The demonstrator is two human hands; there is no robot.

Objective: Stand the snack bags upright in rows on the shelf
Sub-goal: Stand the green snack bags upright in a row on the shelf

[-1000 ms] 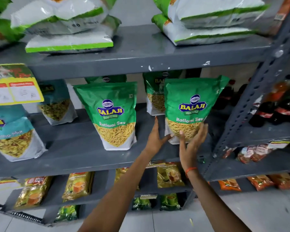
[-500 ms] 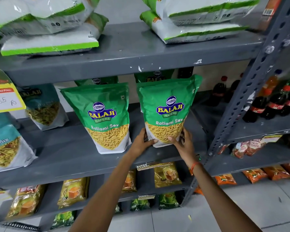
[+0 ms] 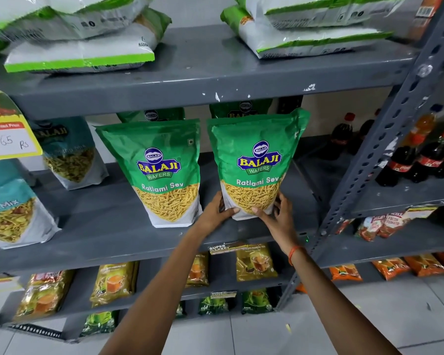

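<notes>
Two green Ratlami Sev bags stand upright side by side on the grey middle shelf point(image 3: 108, 237). My left hand point(image 3: 215, 213) and my right hand point(image 3: 277, 216) grip the bottom corners of the right bag point(image 3: 254, 160), one on each side. The left bag point(image 3: 162, 170) stands free, close beside it. Behind them, the tops of two more green bags point(image 3: 241, 108) show under the upper shelf. Teal mix bags point(image 3: 69, 155) stand further left on the same shelf.
White-and-green bags point(image 3: 82, 52) lie flat on the top shelf. A yellow price tag point(image 3: 8, 134) hangs at left. A slotted grey upright point(image 3: 385, 139) borders the shelf on the right, with cola bottles point(image 3: 405, 162) beyond. Tea packets point(image 3: 254, 262) fill lower shelves.
The right green bag has shifted left, close to the other green bag. Both hands went from open beside its base to gripping its bottom corners.
</notes>
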